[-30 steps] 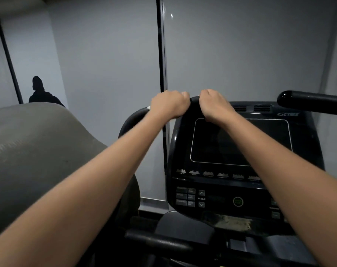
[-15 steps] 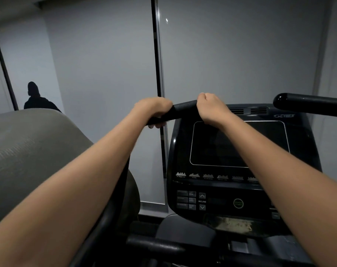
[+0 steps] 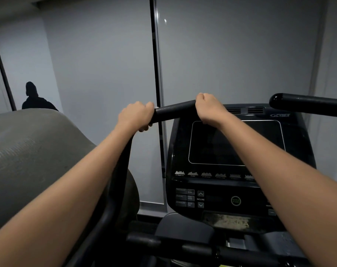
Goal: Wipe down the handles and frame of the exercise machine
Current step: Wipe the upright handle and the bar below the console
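A black padded left handle (image 3: 174,112) of the exercise machine runs across in front of me at chest height, then bends down under my left forearm. My left hand (image 3: 136,115) grips the handle near its bend, fingers curled under the bar. My right hand (image 3: 209,107) grips the handle's end, just above the black console (image 3: 237,143). No cloth shows in either hand. The machine's right handle (image 3: 306,104) sticks in from the right edge, untouched.
The console has a dark screen and a button panel (image 3: 190,198) with a round start button. Lower frame bars (image 3: 202,249) cross beneath it. A grey curved machine cover (image 3: 29,151) fills the left. Grey wall panels stand behind, with a dark silhouette (image 3: 33,97) at far left.
My left hand has slid left along the handle, away from my right hand, baring a stretch of black bar between them. The right hand kept its grip at the handle's end.
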The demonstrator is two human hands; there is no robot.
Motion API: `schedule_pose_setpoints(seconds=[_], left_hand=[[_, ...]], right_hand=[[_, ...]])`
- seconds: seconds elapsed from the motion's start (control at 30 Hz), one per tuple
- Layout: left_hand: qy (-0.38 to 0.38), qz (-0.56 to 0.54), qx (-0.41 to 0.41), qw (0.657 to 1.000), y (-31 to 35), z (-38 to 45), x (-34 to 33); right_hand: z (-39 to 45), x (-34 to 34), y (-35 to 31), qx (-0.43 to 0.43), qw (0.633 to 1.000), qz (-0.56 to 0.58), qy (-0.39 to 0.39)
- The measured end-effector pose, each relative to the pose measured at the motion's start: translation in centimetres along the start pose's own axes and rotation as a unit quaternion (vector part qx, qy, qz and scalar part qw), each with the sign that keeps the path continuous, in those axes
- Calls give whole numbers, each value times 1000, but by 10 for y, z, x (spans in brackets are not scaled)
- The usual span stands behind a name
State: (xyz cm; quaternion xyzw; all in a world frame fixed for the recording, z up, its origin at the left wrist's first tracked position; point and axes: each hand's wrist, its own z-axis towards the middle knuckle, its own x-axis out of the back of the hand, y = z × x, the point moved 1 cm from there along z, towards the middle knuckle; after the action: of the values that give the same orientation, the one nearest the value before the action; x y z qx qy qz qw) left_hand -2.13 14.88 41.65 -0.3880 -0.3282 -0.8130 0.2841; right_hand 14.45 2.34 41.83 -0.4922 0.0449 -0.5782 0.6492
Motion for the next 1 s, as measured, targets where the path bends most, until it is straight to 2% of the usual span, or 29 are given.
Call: schedule_pose_setpoints(seconds=[0.03, 0.07, 0.13, 0.2, 0.3, 0.37, 0.4, 0.5, 0.53, 0.6, 0.67, 0.73, 0.77, 0.83, 0.87, 0.93, 1.0], left_hand=[[-69, -14, 32, 997, 10, 3, 8], [-99, -19, 41, 994, 23, 6, 11], [-78, 8, -3, 997, 54, 1, 11], [33, 60, -82, 994, 78, -9, -4], [213, 59, -226, 949, 70, -29, -35], [283, 50, -273, 918, 41, -30, -49], [286, 51, -280, 915, 25, -29, -50], [240, 60, -213, 945, -8, -27, -28], [192, 74, -177, 963, -13, -20, -20], [49, 76, -97, 991, -12, -3, -4], [-89, 11, -18, 996, 8, 5, 11], [-102, 9, -37, 994, 37, 9, 12], [-70, 49, -84, 993, 54, 6, 8], [72, 105, -204, 971, 72, -5, -12], [129, 94, -245, 956, 71, -13, -22], [204, 58, -271, 939, 50, -27, -37], [252, 35, -258, 932, 17, -26, -44]], right_hand=[[0, 0, 0, -1, 1000, -6, -1], [0, 1, -1, -2, 1000, -13, -2], [0, 1, -3, 2, 1000, -29, -6], [-1, 1, -5, -1, 999, -33, -9], [0, 0, -3, 1, 999, -37, -21], [0, 1, -2, 6, 999, -42, -20], [0, 1, -1, 8, 999, -41, -19], [1, 0, 1, 8, 1000, -19, -15], [0, 0, 0, 7, 1000, -13, -12], [-2, 0, -2, 8, 1000, -13, -6], [-4, 1, -5, 6, 1000, -25, -1], [-5, 1, -6, 5, 999, -36, 1], [-4, 1, -7, 5, 999, -38, 1], [-4, 1, -7, 0, 999, -44, -4], [-5, 1, -7, -1, 999, -50, -7], [-5, 2, -6, 3, 998, -60, -12], [-3, 2, -3, 10, 998, -59, -10]])
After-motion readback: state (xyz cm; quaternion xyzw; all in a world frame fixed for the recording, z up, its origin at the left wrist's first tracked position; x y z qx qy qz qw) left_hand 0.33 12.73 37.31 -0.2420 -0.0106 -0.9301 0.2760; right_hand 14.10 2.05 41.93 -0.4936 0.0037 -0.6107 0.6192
